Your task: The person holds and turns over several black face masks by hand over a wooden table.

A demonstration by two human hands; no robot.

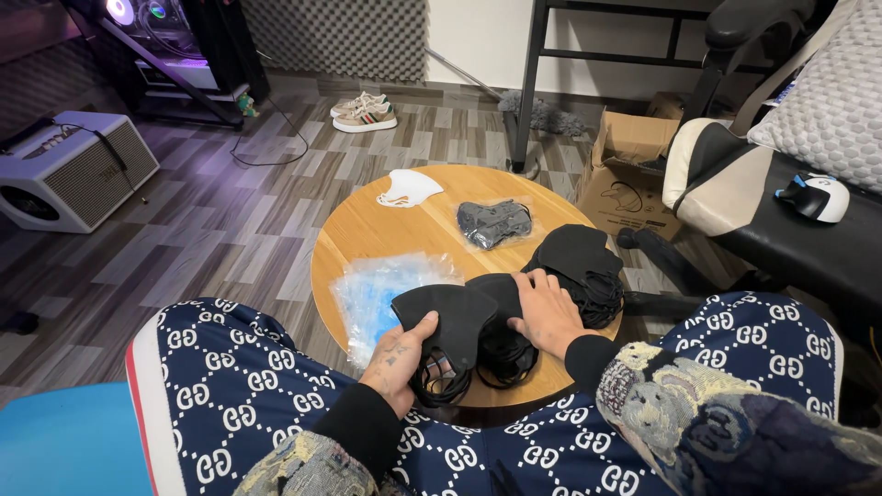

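Down close, a black mask [450, 321] is pinched in the left hand [397, 360]. Beside it, the black pile [501, 335] is pressed flat under the open right hand [548, 314]. One mask should be lifted slowly. Farther off, a bagged mask [493, 223] is seen.

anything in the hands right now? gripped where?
Left hand pinches a black face mask at its near lower edge, thumb on top, ear loops dangling below. Right hand lies flat on the stack of black masks, pressing rather than gripping.
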